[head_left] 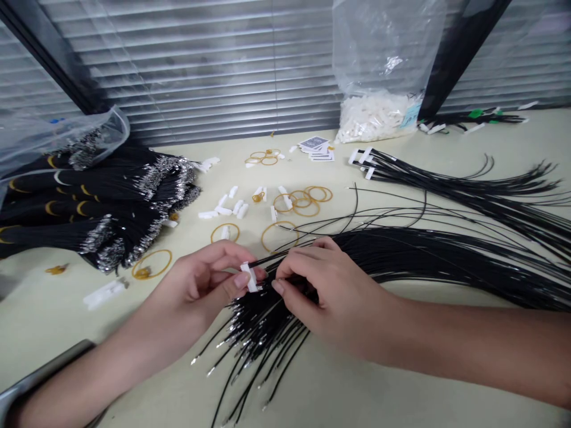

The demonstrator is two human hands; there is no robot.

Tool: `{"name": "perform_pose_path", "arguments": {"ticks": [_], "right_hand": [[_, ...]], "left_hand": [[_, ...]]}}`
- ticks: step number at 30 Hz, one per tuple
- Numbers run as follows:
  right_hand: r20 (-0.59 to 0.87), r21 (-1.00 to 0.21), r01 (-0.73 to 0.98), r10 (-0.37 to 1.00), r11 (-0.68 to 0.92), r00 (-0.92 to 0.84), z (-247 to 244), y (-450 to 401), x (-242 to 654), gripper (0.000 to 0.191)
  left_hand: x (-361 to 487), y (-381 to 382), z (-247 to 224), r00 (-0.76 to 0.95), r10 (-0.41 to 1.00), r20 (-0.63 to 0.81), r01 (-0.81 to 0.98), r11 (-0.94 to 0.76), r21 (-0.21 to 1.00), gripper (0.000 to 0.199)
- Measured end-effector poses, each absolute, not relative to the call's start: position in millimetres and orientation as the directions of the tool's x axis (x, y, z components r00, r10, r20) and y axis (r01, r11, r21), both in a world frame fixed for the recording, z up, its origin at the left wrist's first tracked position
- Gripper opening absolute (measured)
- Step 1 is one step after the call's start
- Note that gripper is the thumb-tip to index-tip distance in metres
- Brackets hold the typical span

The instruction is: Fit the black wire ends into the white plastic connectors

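- White connector [250, 277] pinched by left hand [198, 291], thumb and fingers pressed together
- Black wire [263, 260] meets its end
- Right hand [332, 297] closed on wire bundle [263, 321]

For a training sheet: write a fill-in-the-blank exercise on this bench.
The left hand pinches a white plastic ____.
The wires gripped by the right hand are ____.
The loose rings on the table are ____ bands.
The window behind the table is covered by ____.

Missing words: connector, black, rubber, blinds.
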State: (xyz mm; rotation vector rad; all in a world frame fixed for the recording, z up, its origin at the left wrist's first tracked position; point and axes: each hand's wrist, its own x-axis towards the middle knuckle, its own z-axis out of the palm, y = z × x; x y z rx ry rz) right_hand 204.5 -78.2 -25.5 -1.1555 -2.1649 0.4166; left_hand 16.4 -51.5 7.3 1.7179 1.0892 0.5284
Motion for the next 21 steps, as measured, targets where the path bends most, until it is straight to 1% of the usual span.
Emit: {"name": "perform_pose_path", "arguments": {"ticks": [3,8,12,17,21], "right_hand": [[0.383,-0.553,0.619,0.830,0.558,-0.405,-25.8,-78.3,204.6,0.013],[0.401,-0.512,0.627,0.809,0.587,-0.430,-27.6,-79.7,204.0,0.015],[0.415,-0.511,0.620,0.803,0.595,-0.429,-27.9,-79.1,203.9,0.014],[0.404,-0.562,0.608,0.828,0.561,-0.389,-24.0,-80.1,203.8,0.010],[0.377,-0.617,0.582,0.848,0.529,-0.372,-21.5,-81.0,204.2,0.008]], "left_hand": [[17.2,-53.5,5.4,0.477,0.872,-0.110,0.413,-0.112,0.904,0.010],[16.6,-58.2,0.4,0.423,0.902,-0.087,0.391,-0.095,0.915,0.012],[17.0,-59.0,1.1,0.418,0.906,-0.074,0.380,-0.100,0.919,0.013],[16.9,-58.2,4.4,0.448,0.889,-0.095,0.426,-0.119,0.897,0.011],[16.3,-56.0,4.1,0.459,0.886,-0.059,0.419,-0.157,0.894,0.012]]}}
